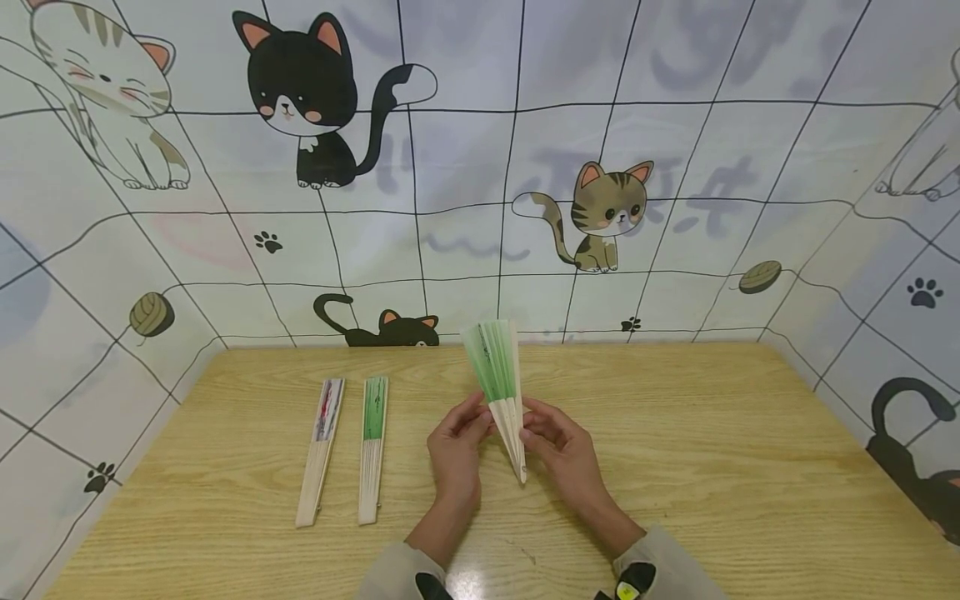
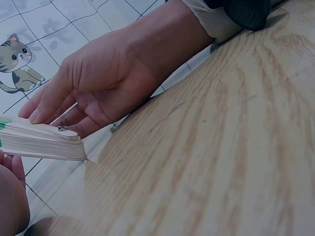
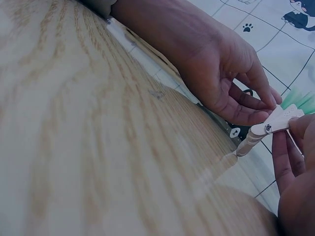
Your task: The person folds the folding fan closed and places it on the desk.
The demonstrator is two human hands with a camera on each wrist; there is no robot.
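A green and white folding fan [image 1: 498,383], spread a little, is held up between both hands with its pivot end pointing down. My left hand [image 1: 458,454] pinches the left side of its pale wooden ribs between thumb and fingers. On the other side, my right hand [image 1: 564,450] pinches the right edge of the ribs. The left wrist view shows the fan's stacked ribs [image 2: 44,140] and small metal pivot near the left thumb. In the right wrist view the fan's pivot end [image 3: 268,128] sits between the fingertips of the two hands.
Left of the hands, two closed folding fans lie on the wooden table [image 1: 697,450]: one with a green strip [image 1: 372,450], the other with a white, red and dark pattern [image 1: 321,450]. A cat-print cloth [image 1: 465,167] stands behind and beside the table.
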